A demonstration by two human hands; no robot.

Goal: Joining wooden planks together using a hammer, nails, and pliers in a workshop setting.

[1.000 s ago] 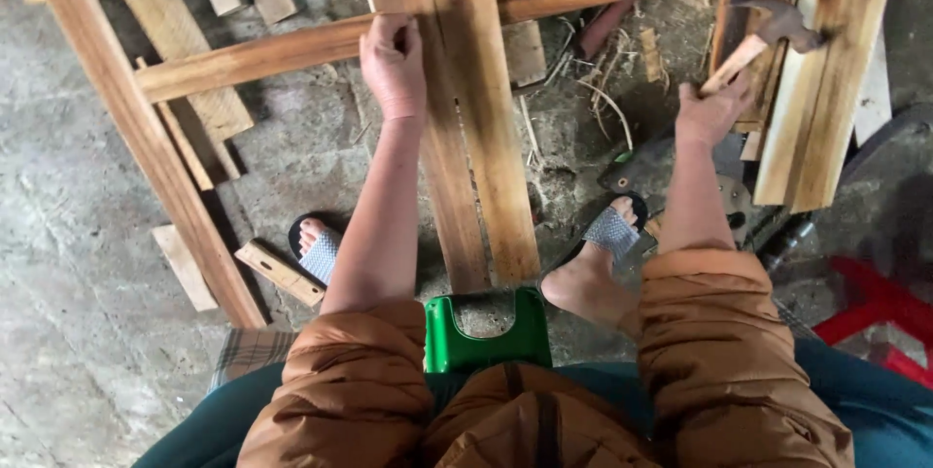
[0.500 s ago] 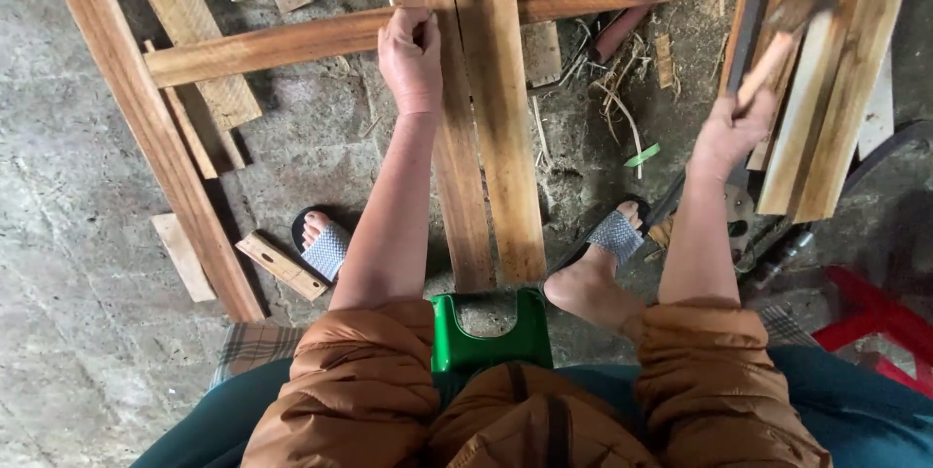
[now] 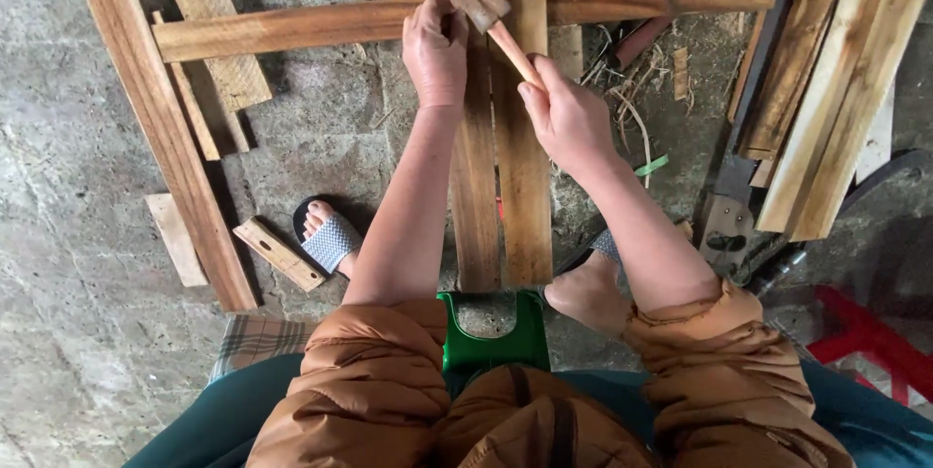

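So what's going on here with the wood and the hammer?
A person sits on a green stool over two upright planks crossed by a long crosspiece on the concrete floor. The left hand pinches something too small to make out where the boards cross. The right hand grips a wooden-handled hammer, its head beside the left fingers. More planks lie to the right.

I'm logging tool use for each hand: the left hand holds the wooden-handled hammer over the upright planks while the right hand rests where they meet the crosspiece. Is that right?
Not quite: the hands are swapped. In the head view the right hand holds the wooden-handled hammer over the upright planks, while the left hand rests where they meet the crosspiece.
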